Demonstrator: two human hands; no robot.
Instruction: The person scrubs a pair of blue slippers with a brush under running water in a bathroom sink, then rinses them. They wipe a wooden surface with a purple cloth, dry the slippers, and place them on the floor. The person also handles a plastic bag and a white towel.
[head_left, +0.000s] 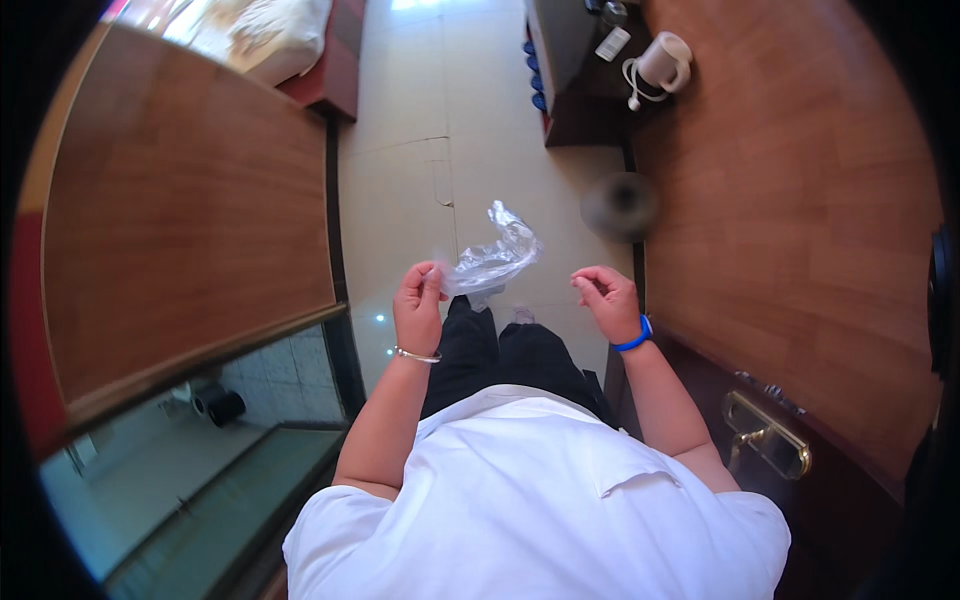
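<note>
My left hand (421, 304), with a thin bracelet at the wrist, pinches one end of a clear plastic bag (499, 259) between thumb and fingers. The bag trails to the right and upward in the air, crumpled and twisted. To the right of the bag is my right hand (609, 300), with a blue band on the wrist; its fingers are curled, thumb near the fingertips, and no object shows in them. A blurred dark round thing (621, 208) is just above my right hand, beside the wooden panel; what it is I cannot tell.
A white electric kettle (664, 61) with its cord is at the upper right, near a dark cabinet (585, 120). A wood panel (187, 225) stands on the left, above a glimpse of a tiled room. At lower right is a door handle with a brass plate (765, 435). Bedding (277, 37) shows top left.
</note>
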